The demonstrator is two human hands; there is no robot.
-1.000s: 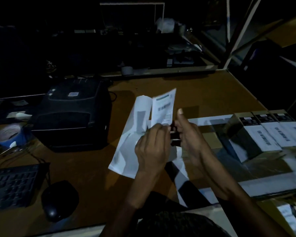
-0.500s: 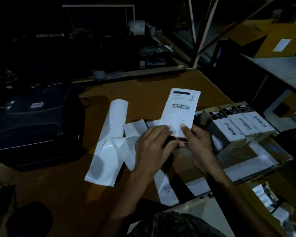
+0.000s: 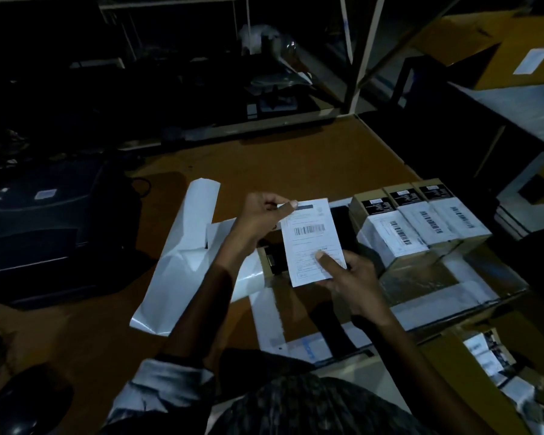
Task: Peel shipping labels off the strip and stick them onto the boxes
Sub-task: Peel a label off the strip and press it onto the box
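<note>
A white shipping label point(image 3: 311, 240) with a barcode is held flat over a dark box point(image 3: 275, 257) that it mostly hides. My left hand point(image 3: 259, 219) pinches the label's top left corner. My right hand point(image 3: 349, 277) holds its lower right edge, thumb on the printed face. The empty white backing strip point(image 3: 182, 252) lies crumpled on the brown table to the left. Three boxes point(image 3: 418, 221) with barcode labels on top stand in a row to the right.
A dark label printer point(image 3: 41, 227) sits at the left, and a black mouse point(image 3: 29, 403) lies at the bottom left. The boxes rest on a flattened carton point(image 3: 427, 293) with white tape. More labelled boxes point(image 3: 490, 356) lie at the lower right. Shelving stands behind.
The label has come down from upright to lie over the dark box. My left hand moved up to its top corner. The view shifted right, away from the printer.
</note>
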